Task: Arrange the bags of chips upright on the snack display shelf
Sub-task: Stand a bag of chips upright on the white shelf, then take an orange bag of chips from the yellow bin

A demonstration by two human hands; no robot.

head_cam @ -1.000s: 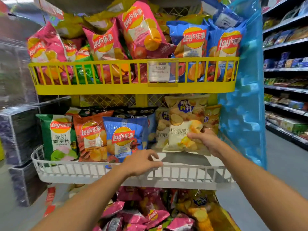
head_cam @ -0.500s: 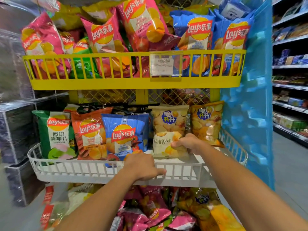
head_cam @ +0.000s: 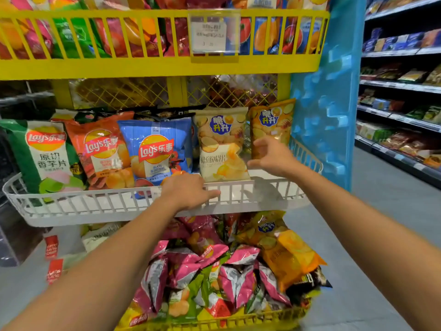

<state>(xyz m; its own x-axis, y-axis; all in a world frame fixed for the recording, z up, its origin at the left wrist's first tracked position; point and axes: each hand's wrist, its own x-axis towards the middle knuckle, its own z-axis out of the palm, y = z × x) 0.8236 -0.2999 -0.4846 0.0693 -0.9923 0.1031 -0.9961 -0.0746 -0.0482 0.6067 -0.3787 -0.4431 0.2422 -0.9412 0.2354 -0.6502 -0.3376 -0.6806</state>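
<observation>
5 upright chip bags point(head_cam: 155, 151) in white basket point(head_cam: 95, 206)

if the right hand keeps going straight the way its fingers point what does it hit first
Most likely the orange chip bag at the right end of the white basket shelf. The right hand is open, fingers reaching up and forward at that bag's lower part. Depth is unclear, so it may already be touching it.

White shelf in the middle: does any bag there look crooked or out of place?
Mostly tidy. The cream bag has a crumpled front and its lower part tips forward. The orange bag beside it stands further back, with the right hand at its lower edge.
</observation>
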